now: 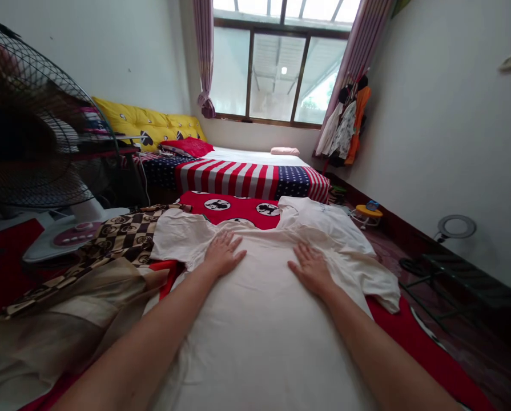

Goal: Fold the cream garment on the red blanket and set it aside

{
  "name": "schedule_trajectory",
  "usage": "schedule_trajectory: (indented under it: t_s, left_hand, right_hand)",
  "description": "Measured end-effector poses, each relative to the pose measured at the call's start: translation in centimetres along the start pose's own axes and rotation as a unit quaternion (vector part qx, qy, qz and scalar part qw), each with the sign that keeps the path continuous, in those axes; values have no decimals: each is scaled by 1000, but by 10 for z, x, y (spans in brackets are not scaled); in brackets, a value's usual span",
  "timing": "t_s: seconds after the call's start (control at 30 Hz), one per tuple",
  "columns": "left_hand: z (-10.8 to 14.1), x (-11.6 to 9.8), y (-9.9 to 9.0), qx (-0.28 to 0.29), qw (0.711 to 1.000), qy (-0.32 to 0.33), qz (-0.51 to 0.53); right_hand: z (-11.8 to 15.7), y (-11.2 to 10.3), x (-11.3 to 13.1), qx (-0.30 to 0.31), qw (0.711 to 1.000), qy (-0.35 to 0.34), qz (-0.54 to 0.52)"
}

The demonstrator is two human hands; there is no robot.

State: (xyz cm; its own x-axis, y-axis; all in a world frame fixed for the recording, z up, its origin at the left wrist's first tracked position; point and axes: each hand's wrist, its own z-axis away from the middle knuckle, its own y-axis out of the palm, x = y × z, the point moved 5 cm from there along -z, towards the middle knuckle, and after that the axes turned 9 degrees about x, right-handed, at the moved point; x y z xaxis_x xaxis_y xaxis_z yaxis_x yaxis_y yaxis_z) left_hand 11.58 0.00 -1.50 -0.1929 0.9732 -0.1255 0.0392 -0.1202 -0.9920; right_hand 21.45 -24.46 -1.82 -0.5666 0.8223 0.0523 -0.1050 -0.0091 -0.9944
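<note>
A cream T-shirt (pixel 268 308) lies spread out in front of me, its neckline toward the bed and a short sleeve out to each side. My left hand (pixel 224 254) rests flat on its upper left part, near the shoulder, with the fingers extended. On the upper right part, my right hand (pixel 310 267) also lies flat with its fingers spread. Another white garment (pixel 328 220) sits partly under the shirt at the upper right. Beneath them is a red cloth (pixel 242 208) with black-and-white round prints.
To the left are a standing fan (pixel 84 214), a brown checkered cloth (pixel 129 234) and a sheer beige fabric (pixel 75 319). A bed (pixel 238 177) with a flag-pattern cover stands ahead. At the right are a yellow stool (pixel 369 211), a ring light (pixel 457 226) and a dark rack (pixel 473 279).
</note>
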Motion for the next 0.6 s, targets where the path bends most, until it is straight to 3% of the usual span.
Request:
schedule_trajectory:
  t_s: [0.1,0.17,0.23,0.3,0.4,0.47,0.53,0.6]
  left_hand:
    - [0,18,-4,15,999,-29,-9]
    - [2,13,-9,35,998,-51,-14]
    - [11,-4,-13,58,996,-61,-20]
    - [31,-30,-14,80,996,-33,-26]
    - [85,-64,-4,109,989,98,-19]
    - [130,-66,5,106,979,176,-12]
    - [166,-41,9,72,986,149,-23]
    - [193,-10,10,65,991,108,-34]
  right_hand:
    - [5,-5,-46,-5,997,81,5]
    - [11,-10,-50,2,993,120,9]
    - [22,-14,-28,9,990,139,14]
    - [42,-14,14,11,995,100,22]
    - [93,-4,83,4,995,-94,22]
    - [130,9,97,21,984,-178,6]
    - [158,21,76,25,983,-181,2]
    - [175,27,35,20,992,-124,14]
